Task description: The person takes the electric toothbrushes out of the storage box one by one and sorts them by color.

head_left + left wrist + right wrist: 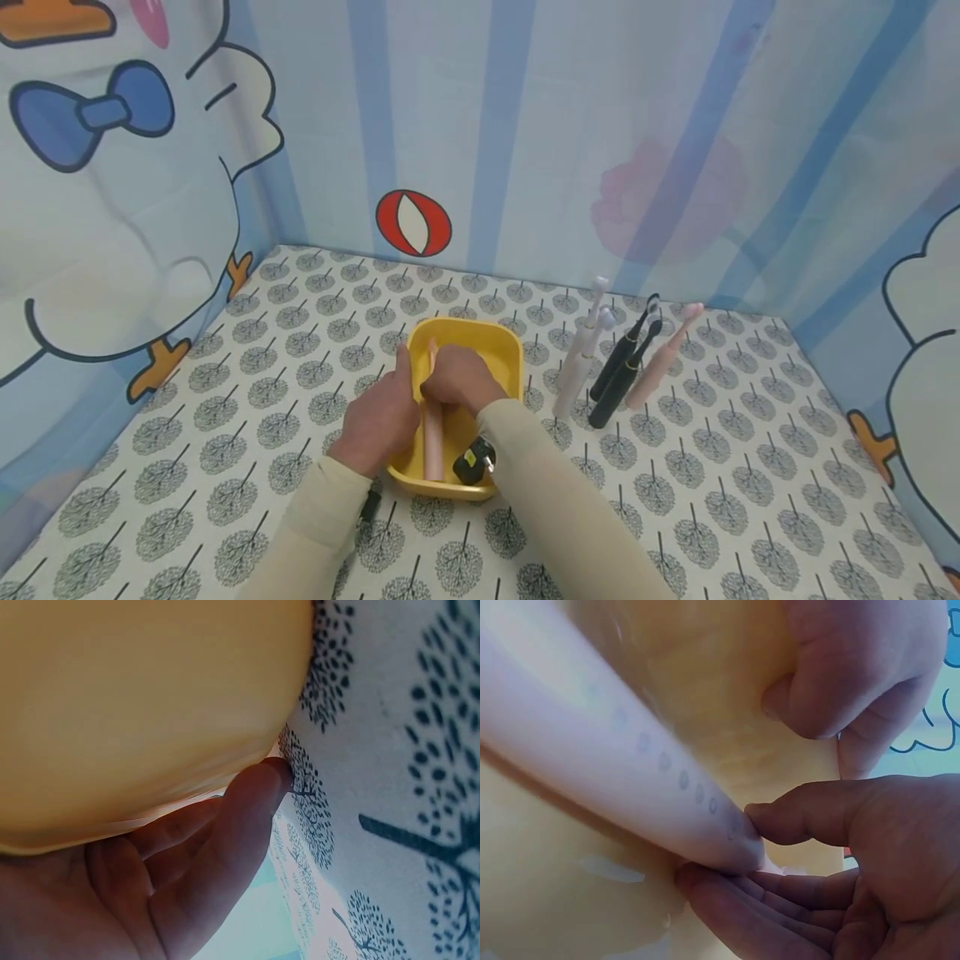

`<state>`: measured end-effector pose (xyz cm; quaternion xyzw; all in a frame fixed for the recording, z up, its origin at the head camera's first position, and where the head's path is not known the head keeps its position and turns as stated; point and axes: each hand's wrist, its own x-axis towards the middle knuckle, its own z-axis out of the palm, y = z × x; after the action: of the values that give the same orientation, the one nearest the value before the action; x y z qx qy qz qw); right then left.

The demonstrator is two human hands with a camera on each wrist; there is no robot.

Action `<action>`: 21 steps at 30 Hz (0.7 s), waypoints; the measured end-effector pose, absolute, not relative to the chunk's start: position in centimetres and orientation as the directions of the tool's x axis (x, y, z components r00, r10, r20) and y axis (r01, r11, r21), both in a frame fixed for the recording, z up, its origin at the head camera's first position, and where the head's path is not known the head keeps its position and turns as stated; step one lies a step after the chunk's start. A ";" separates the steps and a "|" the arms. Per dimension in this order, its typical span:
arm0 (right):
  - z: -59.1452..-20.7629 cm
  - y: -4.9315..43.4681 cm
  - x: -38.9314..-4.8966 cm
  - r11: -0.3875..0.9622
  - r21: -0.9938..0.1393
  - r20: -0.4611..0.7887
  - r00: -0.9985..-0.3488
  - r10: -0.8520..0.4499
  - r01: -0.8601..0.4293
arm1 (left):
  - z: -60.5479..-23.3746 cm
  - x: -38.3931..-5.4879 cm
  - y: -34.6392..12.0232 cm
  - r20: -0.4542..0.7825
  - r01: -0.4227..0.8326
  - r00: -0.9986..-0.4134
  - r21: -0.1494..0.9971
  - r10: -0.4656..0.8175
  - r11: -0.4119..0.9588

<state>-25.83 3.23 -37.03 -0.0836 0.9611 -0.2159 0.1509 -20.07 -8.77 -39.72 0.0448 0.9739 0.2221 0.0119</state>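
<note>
In the head view, a pink electric toothbrush lies lengthwise along the left side of a yellow plastic bin, its slim neck toward the far end. My right hand reaches into the bin and pinches the toothbrush near the top of its handle. The right wrist view shows thumb and fingers of the right hand on either side of the toothbrush handle, which has a row of small marks. My left hand grips the bin's left wall, some fingers over the rim and others against the outside of the bin.
Right of the bin, several electric toothbrushes lie side by side: white ones, black ones and a pink one. A tree-patterned cloth covers the table. A cartoon-printed curtain hangs behind and at both sides.
</note>
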 end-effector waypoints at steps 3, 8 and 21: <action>-36.8 3.4 -25.7 0.888 -0.453 -0.269 -0.938 -0.218 -0.077 | -39.7 -20.1 -8.8 -0.014 0.079 -0.995 0.433 0.094 0.898; -36.6 3.8 -25.7 0.876 -0.477 -0.261 -0.940 -0.219 -0.072 | -39.6 -20.1 -8.8 -0.035 0.073 -0.995 0.433 0.097 0.898; -35.3 4.7 -25.2 0.814 -0.575 -0.197 -0.953 -0.229 -0.077 | -39.5 -20.0 -8.8 -0.047 0.073 -0.993 0.464 0.107 0.883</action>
<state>-25.16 4.68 -35.35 -0.0810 0.9436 -0.2937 0.1296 -20.02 -8.78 -39.48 0.0463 0.9697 0.2373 0.0358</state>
